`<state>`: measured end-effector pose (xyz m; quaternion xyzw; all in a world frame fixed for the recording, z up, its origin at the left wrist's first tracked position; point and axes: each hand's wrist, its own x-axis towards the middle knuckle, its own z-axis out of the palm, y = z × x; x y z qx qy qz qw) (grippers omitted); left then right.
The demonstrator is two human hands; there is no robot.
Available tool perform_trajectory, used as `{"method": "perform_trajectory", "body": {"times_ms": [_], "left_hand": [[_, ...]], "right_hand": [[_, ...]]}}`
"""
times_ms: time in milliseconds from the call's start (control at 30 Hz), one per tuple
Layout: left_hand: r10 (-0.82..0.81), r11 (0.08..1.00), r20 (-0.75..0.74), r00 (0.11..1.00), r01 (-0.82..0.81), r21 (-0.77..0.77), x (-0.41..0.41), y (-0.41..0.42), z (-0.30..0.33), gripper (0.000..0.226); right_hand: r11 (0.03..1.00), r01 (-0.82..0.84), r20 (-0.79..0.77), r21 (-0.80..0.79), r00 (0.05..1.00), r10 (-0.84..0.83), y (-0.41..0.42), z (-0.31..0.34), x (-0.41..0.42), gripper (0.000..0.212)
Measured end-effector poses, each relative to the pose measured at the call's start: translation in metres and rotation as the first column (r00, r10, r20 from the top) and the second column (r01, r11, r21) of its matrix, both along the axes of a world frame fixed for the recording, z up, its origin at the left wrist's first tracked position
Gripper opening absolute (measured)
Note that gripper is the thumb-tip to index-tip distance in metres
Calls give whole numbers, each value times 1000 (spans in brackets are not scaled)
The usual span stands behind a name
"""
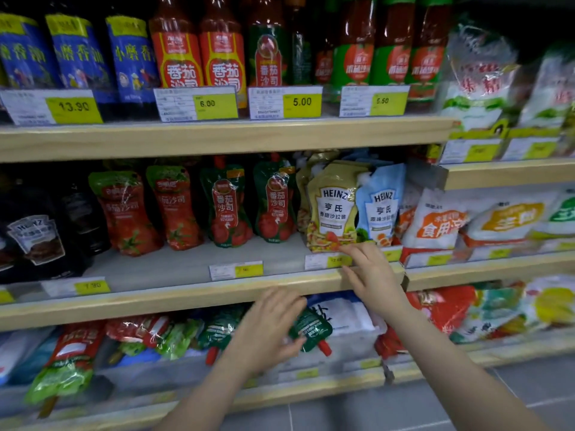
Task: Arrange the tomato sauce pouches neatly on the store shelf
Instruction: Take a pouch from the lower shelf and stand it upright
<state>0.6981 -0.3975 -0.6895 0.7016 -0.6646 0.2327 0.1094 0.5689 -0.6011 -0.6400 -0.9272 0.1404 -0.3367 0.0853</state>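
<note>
A person's left hand (267,329) grasps a dark green tomato ketchup pouch (311,329) in front of the lower shelf, fingers spread over its upper part and thumb under its left edge; the pouch hangs upside down with its red cap (324,348) pointing down and to the right. The right hand (371,275) reaches up to the middle shelf (174,301), its grip loose and holding nothing, fingertips (345,248) touching the bottom edge of a yellow Heinz salad dressing pouch (331,209) just above a yellow price tag (339,261).

On the middle shelf four tomato sauce pouches stand upright in a row: two red pouches with green tops (149,209) on the left, then two dark green ketchup pouches (249,203) beside them, the right one close against the yellow Heinz pouch. A light blue Heinz pouch (381,206) stands just right of the yellow one. Bare shelf board lies open in front of the row, between the pouches and the wooden lip.

On the lower shelf more red and green sauce pouches (140,337) lie tumbled on their sides, left of the held pouch. Dark Heinz pouches (34,234) fill the far left of the middle shelf, and white bagged goods (435,222) the right. Ketchup bottles (199,45) line the top shelf behind price labels
</note>
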Motion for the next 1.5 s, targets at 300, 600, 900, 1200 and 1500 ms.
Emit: {"method": "perform_trajectory", "body": {"times_ms": [300,600,900,1200,1500], "left_hand": [[265,883,-9,964,-239,403,-18,-39,-73,83],[269,911,21,963,-262,319,-18,-49,-88,96],[199,939,-26,980,-183,292,-19,-44,-83,86],[346,911,19,938,-340,234,0,11,-66,80],[454,874,-73,888,-428,230,19,9,-72,57]], "right_hand": [[988,-110,22,111,994,108,-15,-7,-1,40],[986,-114,57,125,993,107,-16,-11,2,42],[983,-114,2,146,993,115,-15,-10,-2,47],[843,19,37,538,998,-46,48,-91,-43,31],[-20,121,-123,992,967,-222,82,-109,22,18]]}}
